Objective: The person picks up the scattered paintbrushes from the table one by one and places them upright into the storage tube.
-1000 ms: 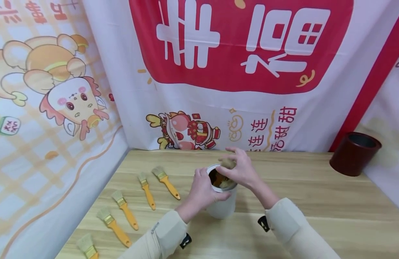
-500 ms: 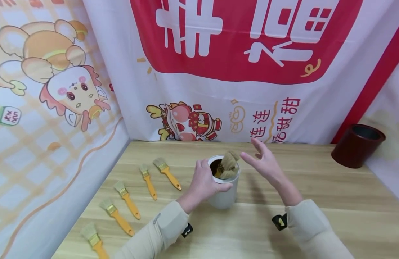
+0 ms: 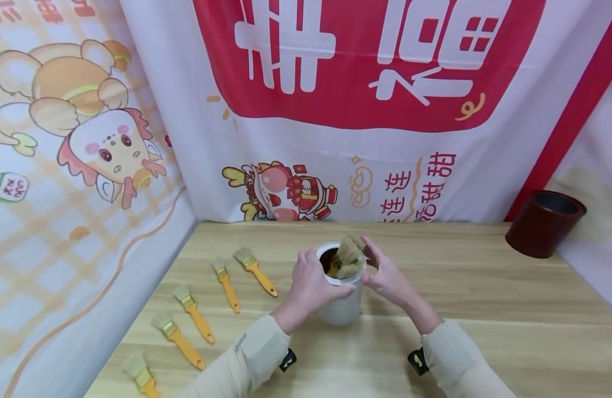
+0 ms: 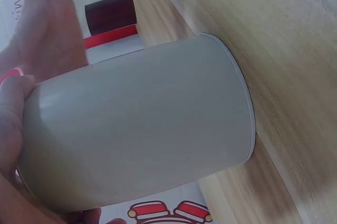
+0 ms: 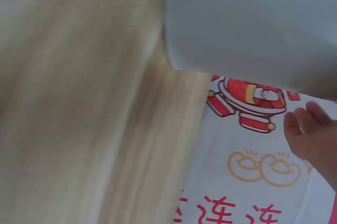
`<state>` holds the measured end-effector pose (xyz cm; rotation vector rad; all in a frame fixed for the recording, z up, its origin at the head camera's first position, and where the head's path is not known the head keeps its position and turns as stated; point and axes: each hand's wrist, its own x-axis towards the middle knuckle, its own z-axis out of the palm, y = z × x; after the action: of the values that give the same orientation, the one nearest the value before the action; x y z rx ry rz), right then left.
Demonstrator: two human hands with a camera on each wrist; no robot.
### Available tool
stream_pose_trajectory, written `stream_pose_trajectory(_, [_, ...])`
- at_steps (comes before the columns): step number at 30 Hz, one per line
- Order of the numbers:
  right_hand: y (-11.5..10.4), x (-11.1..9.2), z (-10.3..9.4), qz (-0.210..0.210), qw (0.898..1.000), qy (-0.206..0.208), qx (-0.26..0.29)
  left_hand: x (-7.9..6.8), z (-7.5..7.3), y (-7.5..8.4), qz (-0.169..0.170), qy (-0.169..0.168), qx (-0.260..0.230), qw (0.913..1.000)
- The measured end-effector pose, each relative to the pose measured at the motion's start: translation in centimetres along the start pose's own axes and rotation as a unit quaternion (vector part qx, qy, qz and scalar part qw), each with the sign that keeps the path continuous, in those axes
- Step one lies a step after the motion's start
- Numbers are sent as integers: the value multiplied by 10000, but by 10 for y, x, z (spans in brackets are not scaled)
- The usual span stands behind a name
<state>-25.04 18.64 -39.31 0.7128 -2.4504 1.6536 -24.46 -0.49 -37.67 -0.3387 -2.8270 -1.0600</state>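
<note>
A pale grey cylindrical container (image 3: 342, 309) stands on the wooden table. My left hand (image 3: 308, 284) holds it at the rim, thumb along the near side and fingers at the far left; the left wrist view shows the container's side (image 4: 142, 124) up close. Tan-bristled paintbrushes (image 3: 349, 257) sit inside with bristles upward, and some orange shows deep in the opening. My right hand (image 3: 388, 276) is at the right side of the rim, fingertips close beside the bristles. In the right wrist view its loosely bent fingers (image 5: 305, 124) appear near the container's upper end.
Several orange-handled paintbrushes (image 3: 195, 315) lie spread on the table (image 3: 460, 287) to the left. A dark red-brown cylindrical pot (image 3: 544, 224) stands at the far right. Printed cloths (image 3: 286, 138) hang behind and on both sides.
My right hand let go of a paintbrush in the container, drew away to the right, then came back to the rim. My left hand stayed on the container.
</note>
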Motion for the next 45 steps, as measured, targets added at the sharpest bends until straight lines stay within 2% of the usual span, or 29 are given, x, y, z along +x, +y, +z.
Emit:
stream_pose_trajectory(4, [6, -1, 1, -66, 9995, -288, 147, 2, -2, 2, 56, 22, 45, 10000])
stream_pose_trajectory(13, [13, -3, 0, 2, 9977, -568, 375, 1, -3, 0, 14, -111, 13, 9999])
stream_pose_trajectory(22, [5, 2, 2, 396, 9970, -485, 445, -1, -4, -3, 237, -37, -62, 9997])
stream_pose_trajectory(28, [3, 3, 4, 536, 9958, -396, 628, -5, -6, -8, 195, -248, -397, 9987])
stream_pose_trajectory(33, [4, 2, 2, 679, 9955, -400, 521, -16, -6, -22, -85, -441, -120, 9989])
stream_pose_trajectory(38, [4, 2, 2, 710, 9956, -399, 463, -26, -5, -50, -550, -433, 81, 9975])
stream_pose_trajectory(42, [2, 3, 2, 783, 9952, -424, 400, -23, -12, -75, -775, -212, 654, 9946])
stream_pose_trajectory(45, [1, 4, 1, 839, 9947, -460, 368, -15, -21, -92, -1102, -69, 1213, 9865])
